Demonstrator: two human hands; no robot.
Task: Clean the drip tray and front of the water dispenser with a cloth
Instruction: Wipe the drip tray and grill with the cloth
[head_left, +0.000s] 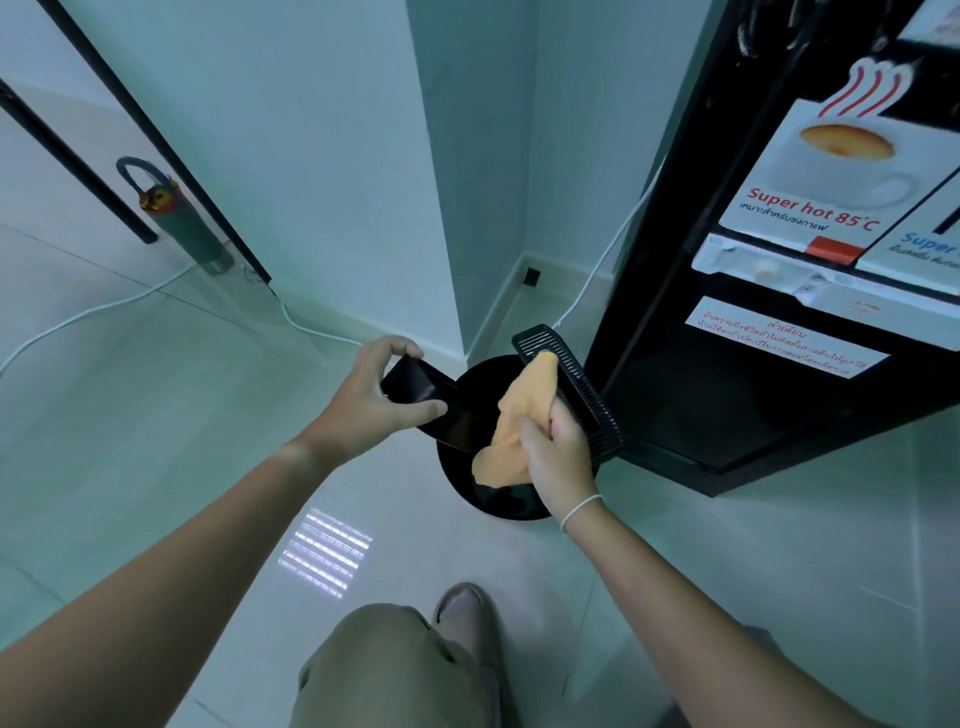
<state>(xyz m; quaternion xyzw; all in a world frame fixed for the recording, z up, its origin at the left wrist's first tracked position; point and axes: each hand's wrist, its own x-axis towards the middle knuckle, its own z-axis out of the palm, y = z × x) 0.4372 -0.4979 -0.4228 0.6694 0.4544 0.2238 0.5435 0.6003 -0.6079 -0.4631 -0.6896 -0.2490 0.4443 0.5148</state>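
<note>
My left hand (371, 400) grips the black drip tray (423, 395) by its end and holds it tilted over a round black bin (488, 499) on the floor. In my right hand (558, 452) I hold both the orange cloth (519, 415) and the black slotted grille (576, 387) of the tray, above the bin's right side. The cloth drapes over the grille's near part. The black water dispenser (769, 322) stands at the right, with a "Super hot 85°C" label and taps on its front.
A white wall corner (441, 208) rises behind the bin. White cables (104, 306) run along the pale tiled floor. A folded umbrella (171, 213) leans at the left by a dark frame. My knee and foot (462, 605) are at the bottom.
</note>
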